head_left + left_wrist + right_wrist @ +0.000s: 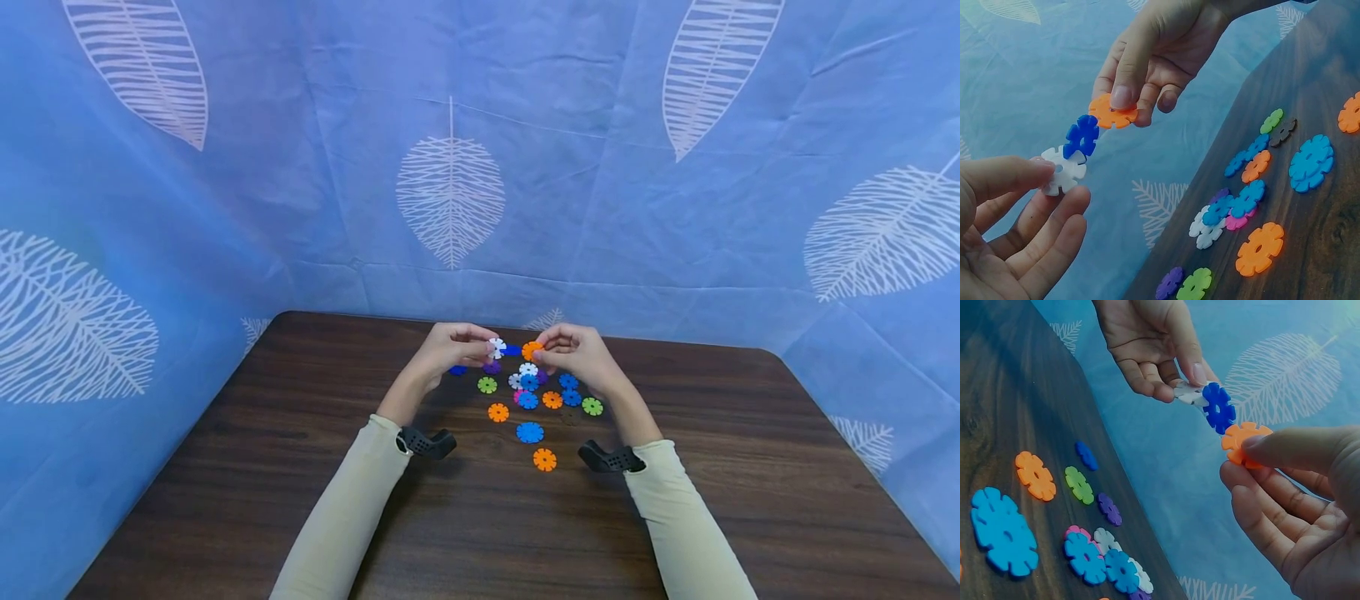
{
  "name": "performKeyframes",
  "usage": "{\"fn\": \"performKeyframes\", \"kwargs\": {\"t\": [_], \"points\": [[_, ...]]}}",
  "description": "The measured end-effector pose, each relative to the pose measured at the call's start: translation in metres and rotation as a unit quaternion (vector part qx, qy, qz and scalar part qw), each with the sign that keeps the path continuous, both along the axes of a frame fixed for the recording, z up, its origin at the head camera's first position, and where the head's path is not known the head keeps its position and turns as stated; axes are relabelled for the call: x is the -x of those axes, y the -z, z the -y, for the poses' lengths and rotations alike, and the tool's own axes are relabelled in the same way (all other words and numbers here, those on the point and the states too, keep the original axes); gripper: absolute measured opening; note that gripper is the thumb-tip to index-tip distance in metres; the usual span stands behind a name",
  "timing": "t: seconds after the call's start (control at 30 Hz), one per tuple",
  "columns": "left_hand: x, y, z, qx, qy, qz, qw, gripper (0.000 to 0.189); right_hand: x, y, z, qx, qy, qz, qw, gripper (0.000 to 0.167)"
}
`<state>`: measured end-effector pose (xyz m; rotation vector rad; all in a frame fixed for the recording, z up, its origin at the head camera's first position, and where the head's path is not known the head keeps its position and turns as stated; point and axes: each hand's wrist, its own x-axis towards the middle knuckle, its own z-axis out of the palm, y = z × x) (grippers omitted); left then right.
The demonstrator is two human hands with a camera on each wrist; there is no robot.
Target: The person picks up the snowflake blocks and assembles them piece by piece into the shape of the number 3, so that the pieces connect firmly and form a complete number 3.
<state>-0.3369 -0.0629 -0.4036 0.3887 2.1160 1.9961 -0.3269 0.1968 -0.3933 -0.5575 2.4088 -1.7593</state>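
Note:
Between my hands, above the table, hangs a short chain of three notched plastic discs: white, dark blue and orange. My left hand (pixel 1029 225) pinches the white disc (pixel 1065 170) between thumb and fingers. At the other end my right hand (pixel 1297 506) pinches the orange disc (pixel 1245 442), its thumb lying on the disc's face. The dark blue disc (pixel 1219 407) sits in the middle, set at an angle and joined to both neighbours; how deep the notches sit cannot be told.
Loose discs lie on the dark wooden table (pixel 450 517) below the hands: a green disc (pixel 487 385), light blue discs (pixel 1311 164), an orange disc (pixel 545 459), a purple disc (pixel 1109 509) and others, some overlapping. A blue leaf-patterned cloth (pixel 562 208) hangs behind.

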Motion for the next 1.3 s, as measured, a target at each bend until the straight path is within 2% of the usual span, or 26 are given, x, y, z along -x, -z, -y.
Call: {"fn": "performKeyframes", "kwargs": {"t": [0.3,0.47,0.67,0.93,1.13,1.3], "points": [[0.001,-0.001,-0.004,0.002,0.008,0.012,0.9999,0.025,-0.002,0.001,0.001,0.011,-0.012,0.004,0.9999,0.025],[0.004,-0.003,-0.009,0.000,0.020,0.023,0.9995,0.026,-0.001,-0.001,-0.002,0.010,-0.003,0.002,0.9999,0.025],[0.008,-0.006,-0.011,0.004,0.020,0.020,0.9996,0.027,0.000,-0.004,0.001,0.015,-0.006,0.003,0.9999,0.027],[0.011,-0.011,-0.012,0.010,0.024,0.029,0.9993,0.025,-0.002,-0.003,0.005,0.032,0.016,0.000,0.9994,0.024],[0.012,-0.010,-0.012,-0.003,0.043,0.024,0.9988,0.027,-0.001,-0.001,0.007,0.041,0.035,-0.019,0.9983,0.025],[0.009,-0.006,-0.014,-0.007,0.036,0.024,0.9990,0.025,-0.002,0.001,0.007,0.045,0.043,-0.018,0.9979,0.025]]}}
